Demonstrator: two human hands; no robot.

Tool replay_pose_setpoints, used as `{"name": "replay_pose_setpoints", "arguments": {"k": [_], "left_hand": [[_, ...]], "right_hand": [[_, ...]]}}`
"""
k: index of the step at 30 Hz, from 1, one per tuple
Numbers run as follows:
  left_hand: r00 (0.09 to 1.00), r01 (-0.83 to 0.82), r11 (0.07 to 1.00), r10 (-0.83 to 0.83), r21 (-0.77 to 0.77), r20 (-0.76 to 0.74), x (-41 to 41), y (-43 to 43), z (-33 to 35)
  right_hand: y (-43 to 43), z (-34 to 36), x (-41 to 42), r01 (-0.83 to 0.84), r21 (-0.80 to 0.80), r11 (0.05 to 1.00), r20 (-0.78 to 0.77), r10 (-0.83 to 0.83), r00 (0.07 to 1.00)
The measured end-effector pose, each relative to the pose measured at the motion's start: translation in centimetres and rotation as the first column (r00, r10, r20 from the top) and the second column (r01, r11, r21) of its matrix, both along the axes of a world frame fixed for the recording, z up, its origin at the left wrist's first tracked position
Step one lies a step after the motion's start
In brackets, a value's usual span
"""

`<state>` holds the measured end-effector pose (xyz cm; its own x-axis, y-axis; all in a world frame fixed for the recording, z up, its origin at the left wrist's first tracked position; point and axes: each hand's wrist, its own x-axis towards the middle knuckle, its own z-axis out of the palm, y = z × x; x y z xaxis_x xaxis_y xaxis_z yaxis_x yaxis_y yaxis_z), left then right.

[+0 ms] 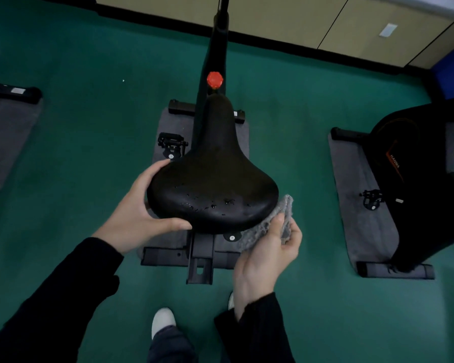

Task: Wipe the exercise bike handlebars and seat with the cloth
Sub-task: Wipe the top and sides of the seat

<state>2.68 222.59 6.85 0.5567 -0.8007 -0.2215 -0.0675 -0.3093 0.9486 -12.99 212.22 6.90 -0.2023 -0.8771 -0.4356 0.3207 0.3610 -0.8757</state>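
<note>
Right of the seat [212, 184], a second bike [425, 166] bore orange lettering, apparently "HANMA". The left hand [139, 218] clasped the seat's left rear edge; the right hand [268, 255] gripped the grey cloth [262, 226] against its right rear.

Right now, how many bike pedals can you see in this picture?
2. One pedal is just left of the seat; the other pedal is on the bike at right. More pedals may be hidden behind the seat or frames.
</note>
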Motion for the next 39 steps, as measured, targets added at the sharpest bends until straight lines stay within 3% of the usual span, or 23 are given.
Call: {"name": "replay_pose_setpoints", "arguments": {"k": [2, 4, 7, 11, 14, 17, 22, 23, 26, 28, 30, 33, 35, 37, 39], "left_hand": [[1.0, 0.009, 1.0, -0.009, 0.0, -0.007, 0.0, 0.0, -0.1], [1.0, 0.015, 1.0, -0.015, 0.003, 0.01, 0.1, 0.0, -0.3], [0.999, 0.022, 1.0, -0.022, 0.003, 0.033, 0.3, 0.0, -0.4], [0.999, 0.018, 1.0, -0.017, -0.019, 0.035, 0.3, 0.0, -0.9], [0.999, 0.013, 0.999, -0.011, -0.048, 0.041, 0.3, 0.0, -1.0], [0.997, 0.021, 0.999, -0.018, -0.044, 0.08, 0.3, -0.1, -1.1], [0.999, 0.02, 0.998, -0.017, -0.053, 0.05, 0.2, 0.0, -1.1], [0.998, 0.016, 0.999, -0.013, -0.051, 0.058, 0.1, 0.1, -1.1], [0.994, 0.006, 0.999, -0.001, -0.049, 0.105, 0.0, 0.0, -1.1], [0.994, 0.004, 0.999, 0.001, -0.05, 0.105, -0.1, 0.0, -1.0], [0.995, 0.002, 0.999, 0.003, -0.052, 0.099, -0.1, 0.0, -1.0], [0.998, 0.006, 0.999, -0.003, -0.046, 0.061, -0.1, 0.1, -1.0], [0.999, 0.003, 0.998, 0.0, -0.056, 0.041, -0.1, 0.2, -1.1], [0.999, -0.006, 0.998, 0.008, -0.07, 0.031, -0.2, 0.2, -1.1], [1.0, -0.02, 0.997, 0.021, -0.08, 0.021, -0.2, 0.2, -1.2]], "right_hand": [[1.9, 0.4, 0.1, -0.066, -0.179, 0.982, -0.241, 0.022, 0.97], [2.9, 0.9, 0.1, -0.215, -0.394, 0.893, -0.446, 0.019, 0.895], [1.3, 1.4, -0.6, -0.411, -0.53, 0.741, -0.606, 0.008, 0.796], [-0.4, 2.1, -0.3, -0.336, -0.451, 0.827, -0.586, 0.01, 0.811], [2.5, 2.1, 1.1, -0.466, -0.559, 0.686, -0.663, -0.032, 0.748], [2.8, 2.3, 0.8, -0.63, -0.562, 0.536, -0.74, 0.014, 0.672], [-0.6, 3.3, -0.2, -0.597, -0.457, 0.66, -0.779, 0.027, 0.627], [-0.2, 3.5, 0.3, -0.625, -0.459, 0.631, -0.797, 0.018, 0.604], [1.7, 3.6, 1.7, -0.798, -0.445, 0.407, -0.863, 0.044, 0.504], [1.9, 3.7, 1.5, -0.846, -0.423, 0.324, -0.878, 0.086, 0.471], [1.1, 4.0, 0.5, -0.848, -0.407, 0.338, -0.882, 0.097, 0.462], [-0.9, 4.7, -0.2, -0.807, -0.354, 0.472, -0.884, 0.111, 0.453], [-1.8, 5.2, 0.6, -0.81, -0.32, 0.492, -0.887, 0.145, 0.438], [-1.6, 5.4, 1.8, -0.875, -0.29, 0.388, -0.913, 0.161, 0.374], [-0.6, 5.2, 1.9, -0.93, -0.29, 0.225, -0.931, 0.158, 0.329]]}}
